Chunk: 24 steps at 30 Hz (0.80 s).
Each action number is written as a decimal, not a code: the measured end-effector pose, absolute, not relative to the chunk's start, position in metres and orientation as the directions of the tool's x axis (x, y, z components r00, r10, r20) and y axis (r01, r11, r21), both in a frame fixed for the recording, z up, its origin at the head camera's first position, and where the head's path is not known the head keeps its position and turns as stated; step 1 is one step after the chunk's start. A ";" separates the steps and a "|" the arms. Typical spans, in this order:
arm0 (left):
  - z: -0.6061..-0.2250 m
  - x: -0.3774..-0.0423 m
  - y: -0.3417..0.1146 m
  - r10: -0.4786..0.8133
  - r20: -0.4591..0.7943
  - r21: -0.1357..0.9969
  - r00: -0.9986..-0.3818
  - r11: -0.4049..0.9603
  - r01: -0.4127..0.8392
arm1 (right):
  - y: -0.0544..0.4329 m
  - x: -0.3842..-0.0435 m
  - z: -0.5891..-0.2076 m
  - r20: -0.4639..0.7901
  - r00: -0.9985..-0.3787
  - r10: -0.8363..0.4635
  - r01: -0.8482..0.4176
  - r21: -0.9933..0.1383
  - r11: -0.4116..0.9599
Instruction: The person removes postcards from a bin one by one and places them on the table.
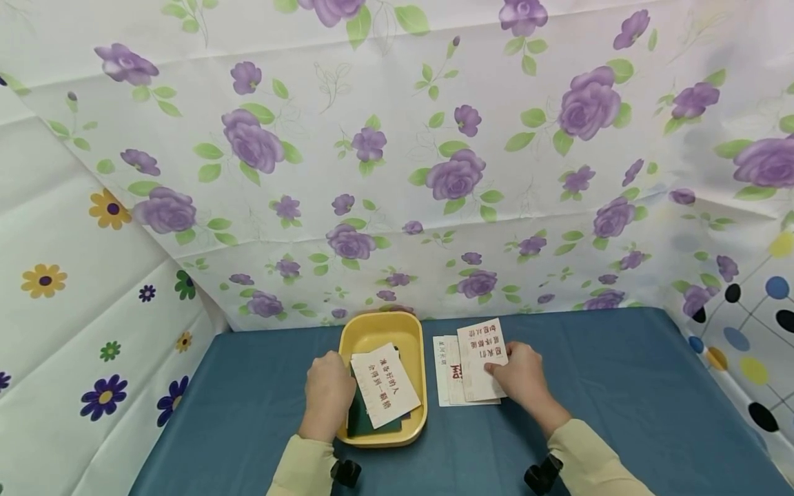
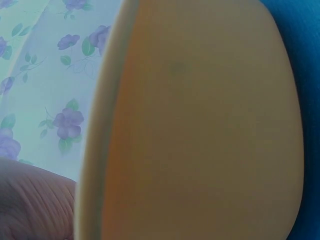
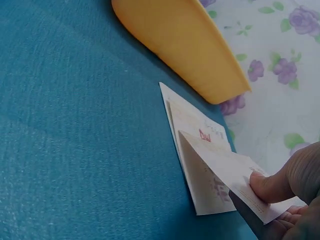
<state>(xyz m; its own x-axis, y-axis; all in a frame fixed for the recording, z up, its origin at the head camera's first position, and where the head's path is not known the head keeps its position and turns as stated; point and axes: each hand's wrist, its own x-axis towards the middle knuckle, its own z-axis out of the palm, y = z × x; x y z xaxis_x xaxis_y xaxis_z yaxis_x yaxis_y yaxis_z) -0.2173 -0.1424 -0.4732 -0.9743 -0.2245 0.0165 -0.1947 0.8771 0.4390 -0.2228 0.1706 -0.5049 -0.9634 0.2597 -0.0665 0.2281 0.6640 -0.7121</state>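
A yellow tray holds a white card with red characters, lying over dark green pieces. My left hand is at the tray's left rim with its fingers bent; the fingertips are hidden, so what they hold does not show. In the left wrist view, the tray's outer wall fills most of the picture, with part of that hand beyond the rim. My right hand pinches a printed white card by its right edge, thumb on top. Beneath lie more white cards, overlapping on the cloth.
A blue-green cloth covers the table. Behind it hangs a white sheet with purple flowers. More patterned sheets close off the left and right sides. The cards lie just right of the tray.
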 end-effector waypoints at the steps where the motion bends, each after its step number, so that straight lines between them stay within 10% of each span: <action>1: -0.473 -0.217 -0.142 -0.225 0.013 0.438 -0.974 0.877 -0.197 | 0.171 -0.223 -0.506 -0.068 -0.963 0.261 0.230 -0.712 0.663; 24: -0.474 -0.217 -0.142 -0.224 0.035 0.438 -0.974 0.880 -0.186 | 0.170 -0.220 -0.520 -0.057 -0.959 0.279 0.252 -0.625 0.739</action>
